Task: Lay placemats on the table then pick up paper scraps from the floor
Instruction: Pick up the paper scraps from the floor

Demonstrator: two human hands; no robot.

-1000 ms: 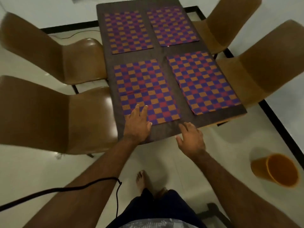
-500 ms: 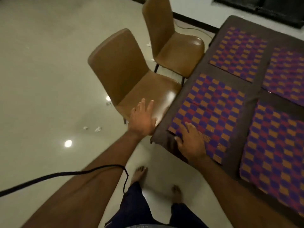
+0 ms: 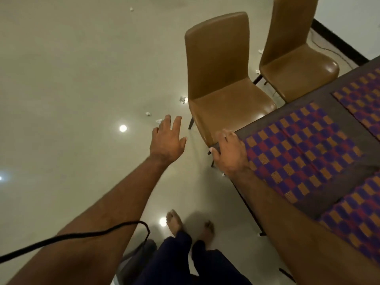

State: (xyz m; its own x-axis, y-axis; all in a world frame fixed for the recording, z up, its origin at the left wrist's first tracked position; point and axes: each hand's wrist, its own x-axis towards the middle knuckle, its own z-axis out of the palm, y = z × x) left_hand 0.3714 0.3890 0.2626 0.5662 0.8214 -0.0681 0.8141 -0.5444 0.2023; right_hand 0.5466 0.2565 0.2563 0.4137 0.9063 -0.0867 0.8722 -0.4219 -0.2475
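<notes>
Floor scraps (image 3: 148,114) have come into view; left hand (image 3: 167,138) spread, right hand (image 3: 230,153) gripping table (image 3: 329,108).

Left arm stretched forward, left grip (image 3: 167,138) palm down, fingers spread straight; right grip (image 3: 230,154) curled over counter (image 3: 287,111) near corner.

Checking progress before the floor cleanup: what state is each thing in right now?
Placemats: flat on the table.
Paper scraps: on the floor, not picked up.
Left hand: fingers spread, over the floor, holding nothing.
Right hand: on the table corner; grip unclear.
Chairs: upright beside the table.
</notes>
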